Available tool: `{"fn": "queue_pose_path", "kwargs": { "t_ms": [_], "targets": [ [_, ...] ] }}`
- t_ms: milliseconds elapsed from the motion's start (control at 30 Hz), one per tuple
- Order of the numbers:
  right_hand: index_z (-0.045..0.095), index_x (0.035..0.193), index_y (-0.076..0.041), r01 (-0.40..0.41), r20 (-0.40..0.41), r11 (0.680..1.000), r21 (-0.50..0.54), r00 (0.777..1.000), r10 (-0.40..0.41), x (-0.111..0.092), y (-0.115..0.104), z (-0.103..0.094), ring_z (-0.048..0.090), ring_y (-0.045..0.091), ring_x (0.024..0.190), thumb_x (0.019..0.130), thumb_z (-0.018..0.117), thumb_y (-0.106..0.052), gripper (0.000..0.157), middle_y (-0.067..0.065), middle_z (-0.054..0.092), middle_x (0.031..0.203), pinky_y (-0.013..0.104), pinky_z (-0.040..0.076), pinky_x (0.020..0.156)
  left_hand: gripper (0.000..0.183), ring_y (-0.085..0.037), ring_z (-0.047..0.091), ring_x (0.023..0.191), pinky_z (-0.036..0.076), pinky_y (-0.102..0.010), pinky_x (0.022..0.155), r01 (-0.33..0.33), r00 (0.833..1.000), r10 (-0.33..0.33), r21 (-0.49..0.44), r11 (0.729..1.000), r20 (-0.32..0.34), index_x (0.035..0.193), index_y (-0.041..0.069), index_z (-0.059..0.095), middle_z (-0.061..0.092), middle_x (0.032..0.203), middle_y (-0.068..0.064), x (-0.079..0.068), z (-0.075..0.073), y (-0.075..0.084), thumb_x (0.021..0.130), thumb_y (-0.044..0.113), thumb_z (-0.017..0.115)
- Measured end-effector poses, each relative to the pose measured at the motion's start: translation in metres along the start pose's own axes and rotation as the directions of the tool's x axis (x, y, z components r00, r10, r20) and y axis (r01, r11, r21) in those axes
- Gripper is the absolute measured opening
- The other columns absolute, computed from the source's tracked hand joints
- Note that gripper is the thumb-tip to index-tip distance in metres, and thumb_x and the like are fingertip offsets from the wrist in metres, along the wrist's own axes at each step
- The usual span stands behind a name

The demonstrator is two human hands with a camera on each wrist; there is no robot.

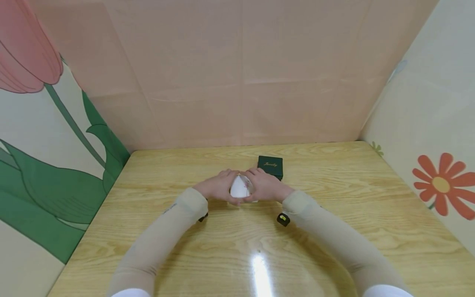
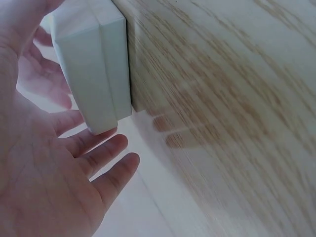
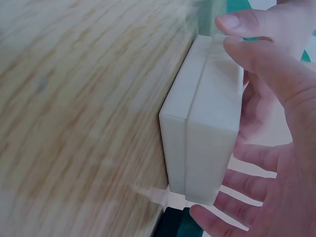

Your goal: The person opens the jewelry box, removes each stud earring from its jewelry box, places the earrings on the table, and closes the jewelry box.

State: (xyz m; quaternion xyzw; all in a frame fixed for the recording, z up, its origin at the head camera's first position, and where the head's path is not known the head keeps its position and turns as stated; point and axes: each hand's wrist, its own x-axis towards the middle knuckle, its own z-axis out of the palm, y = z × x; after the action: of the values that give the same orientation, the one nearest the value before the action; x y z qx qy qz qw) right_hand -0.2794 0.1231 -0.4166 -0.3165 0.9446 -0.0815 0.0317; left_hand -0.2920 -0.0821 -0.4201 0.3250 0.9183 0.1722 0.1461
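A white lidded box [image 1: 239, 189] with a small pink flower motif on top rests on the wooden table, framed by both hands. A seam runs round its sides between lid and base. My left hand [image 1: 222, 187] holds it from the left, thumb along the near side and fingers at the far side; in the left wrist view the box [image 2: 91, 69] covers part of the fingers. From the right, my right hand [image 1: 265, 185] grips it likewise, its thumb at the upper edge of the box [image 3: 202, 118] in the right wrist view. The thumb tips meet in front.
Just behind the right hand lies a dark green box [image 1: 270, 166] with gold lettering that reads "Jewelry". The wooden table [image 1: 167, 165] ends against a pinkish back wall [image 1: 241, 82]. Painted flower panels flank it, and a light reflection [image 1: 261, 274] shines near the front.
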Motion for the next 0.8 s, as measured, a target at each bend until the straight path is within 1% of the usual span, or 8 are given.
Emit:
{"fn": "queue_pose_path", "kwargs": {
  "t_ms": [133,333,533,600,800],
  "targets": [
    [0.04,0.145,-0.007,-0.004,0.015,1.0,0.003,1.0,0.004,0.0006,-0.0004,0.001,0.045,0.032,0.126,0.075,0.072,-0.061,0.094,0.014,0.048,0.141,0.045,0.043,0.102,0.106,-0.02,0.04,0.124,0.043,-0.037,0.099,0.01,1.0,-0.01,0.029,1.0,0.011,0.15,0.013,0.025,0.037,0.146,-0.005,0.0022,0.001,-0.0011,0.069,0.055,0.08],
    [0.039,0.146,-0.007,0.0,0.025,1.0,-0.004,1.0,0.0,0.0018,0.0006,0.0028,0.046,0.03,0.122,0.074,0.075,-0.058,0.096,0.013,0.048,0.14,0.043,0.046,0.098,0.11,-0.022,0.04,0.125,0.041,-0.038,0.101,0.018,0.999,-0.019,0.053,0.998,0.026,0.151,0.007,0.022,0.038,0.145,-0.009,0.0035,0.0003,-0.0009,0.07,0.053,0.081],
    [0.036,0.147,-0.008,-0.012,0.053,1.0,-0.008,0.999,0.013,0.0027,0.0015,0.0047,0.045,0.029,0.121,0.073,0.079,-0.054,0.097,0.012,0.047,0.14,0.043,0.044,0.101,0.104,-0.022,0.04,0.125,0.038,-0.037,0.105,0.029,0.999,-0.031,0.087,0.996,0.024,0.148,0.005,0.028,0.042,0.142,-0.009,0.0051,0.0021,-0.0024,0.07,0.049,0.081],
    [0.036,0.147,-0.008,-0.012,0.052,1.0,0.003,0.999,0.011,0.003,0.0019,0.0054,0.045,0.029,0.12,0.072,0.08,-0.052,0.098,0.012,0.047,0.14,0.043,0.044,0.101,0.101,-0.021,0.041,0.123,0.038,-0.036,0.105,0.028,0.999,-0.03,0.089,0.996,0.018,0.146,0.005,0.03,0.044,0.139,-0.008,0.0052,0.0027,-0.0023,0.07,0.046,0.082],
    [0.04,0.144,-0.009,0.021,0.024,0.999,0.026,0.999,-0.022,0.0033,0.003,0.0076,0.046,0.027,0.112,0.07,0.083,-0.047,0.094,0.012,0.049,0.132,0.042,0.044,0.097,0.093,-0.018,0.043,0.115,0.042,-0.034,0.099,0.021,1.0,-0.022,0.079,0.997,0.009,0.142,0.008,0.035,0.047,0.13,-0.005,0.0059,0.004,-0.0012,0.07,0.041,0.083]
  ]
}}
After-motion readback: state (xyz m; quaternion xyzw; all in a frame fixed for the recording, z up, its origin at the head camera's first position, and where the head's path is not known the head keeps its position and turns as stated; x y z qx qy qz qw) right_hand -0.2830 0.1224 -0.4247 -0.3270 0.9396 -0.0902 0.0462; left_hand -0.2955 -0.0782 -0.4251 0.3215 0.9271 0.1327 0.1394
